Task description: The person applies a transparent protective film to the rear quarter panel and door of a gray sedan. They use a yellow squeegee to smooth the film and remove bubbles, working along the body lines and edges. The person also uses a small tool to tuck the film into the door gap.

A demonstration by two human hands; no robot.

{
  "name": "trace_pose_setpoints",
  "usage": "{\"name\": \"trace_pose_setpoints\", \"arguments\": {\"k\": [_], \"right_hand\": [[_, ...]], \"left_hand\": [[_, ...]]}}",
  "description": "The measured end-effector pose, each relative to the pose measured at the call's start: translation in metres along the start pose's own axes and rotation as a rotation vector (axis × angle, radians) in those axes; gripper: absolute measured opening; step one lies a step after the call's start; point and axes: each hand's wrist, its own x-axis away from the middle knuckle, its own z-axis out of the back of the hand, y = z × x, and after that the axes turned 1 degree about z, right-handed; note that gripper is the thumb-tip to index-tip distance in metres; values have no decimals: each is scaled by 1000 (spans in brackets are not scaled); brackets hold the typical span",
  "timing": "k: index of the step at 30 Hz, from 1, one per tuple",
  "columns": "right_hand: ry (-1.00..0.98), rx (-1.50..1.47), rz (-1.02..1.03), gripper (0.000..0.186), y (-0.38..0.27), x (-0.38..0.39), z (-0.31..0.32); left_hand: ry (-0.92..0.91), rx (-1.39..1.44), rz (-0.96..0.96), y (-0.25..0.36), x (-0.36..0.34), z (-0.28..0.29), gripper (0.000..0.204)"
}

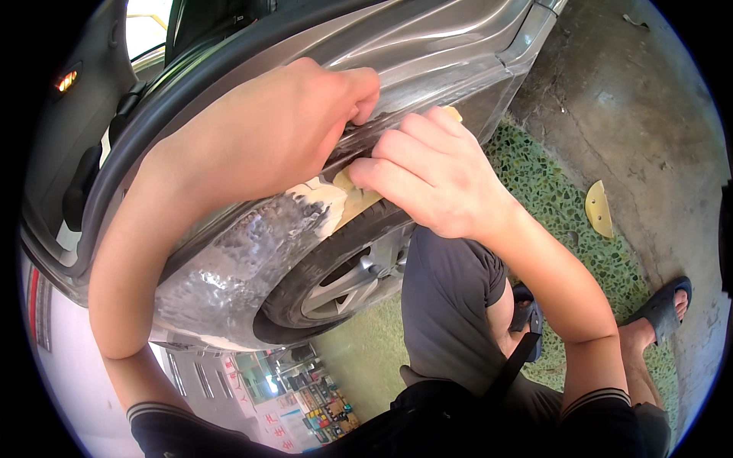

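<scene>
My left hand [294, 114] reaches over the silver car body [427, 38] from above, its fingers curled in at the dark edge above the wheel arch. Its fingertips are partly hidden, so what they hold, if anything, does not show. Just to the right, my right hand [431, 172] is closed, knuckles up, over a yellow piece of sandpaper [357, 198] against the arch edge. Most of that piece is hidden beneath the fingers. Beside it lie a cream patch of filler [324, 196] and a sanded, mottled grey fender area [237, 252].
Below the arch is the tyre [294, 301] with its silver alloy wheel [355, 286]. A half-round yellow sanding disc piece [600, 209] with holes lies on the green speckled floor [534, 172]. My bent knee [450, 305] is close to the wheel. Shelves of goods [324, 404] stand behind.
</scene>
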Motion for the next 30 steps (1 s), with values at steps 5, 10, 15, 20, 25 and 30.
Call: {"name": "trace_pose_setpoints", "arguments": {"k": [5, 10, 15, 20, 25, 30], "right_hand": [[21, -63, -35, 20, 15, 22, 1], [208, -68, -218, 27, 30, 53, 8], [394, 194, -472, 31, 27, 60, 14], [342, 187, -404, 46, 9, 45, 10], [340, 97, -334, 43, 1, 34, 4], [329, 49, -335, 41, -4, 29, 3]], "left_hand": [[-29, -16, 28, 4, 0, 4, 8], [-37, -38, 31, 7, 0, 6, 7], [-129, 16, 98, 9, -1, 11, 9], [-154, -37, 103, 28, 6, 21, 25], [-4, -118, 18, 28, 12, 8, 27], [32, -296, -41, 35, 13, 1, 25]]}}
